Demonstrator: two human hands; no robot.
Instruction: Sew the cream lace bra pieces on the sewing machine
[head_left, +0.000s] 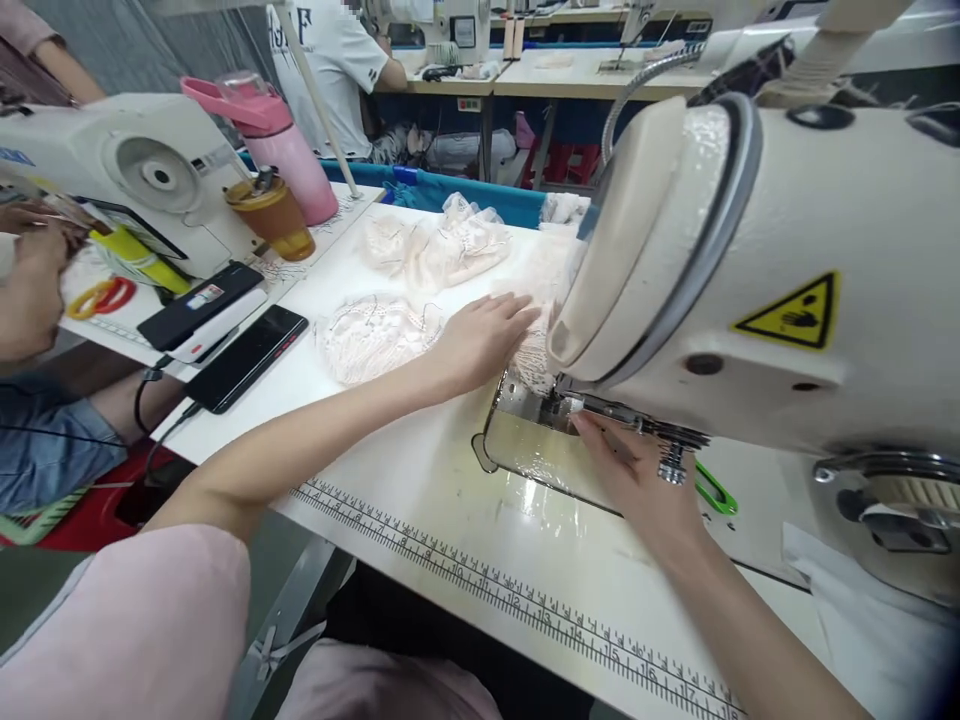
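Observation:
My left hand (491, 340) lies flat on pale pink lace fabric (534, 362), its fingers stretched out toward the sewing machine (757, 250). The lace runs under the machine head, up to the presser foot (556, 395). My right hand (637, 475) is just right of the foot, under a metal attachment (626, 412). Its fingertips come together beside the needle area; what they pinch, if anything, is hidden. A gathered lace piece (375, 338) lies left of my left hand, with more sheer lace (450, 245) behind it.
A black phone (246, 358) on a cable and a dark power bank (201, 305) lie at left. Behind stand a cup (274, 218) and a pink bottle (289, 150). Green snips (716, 490) lie right of my right hand. A ruler strip (517, 590) lines the front edge. Co-workers sit nearby.

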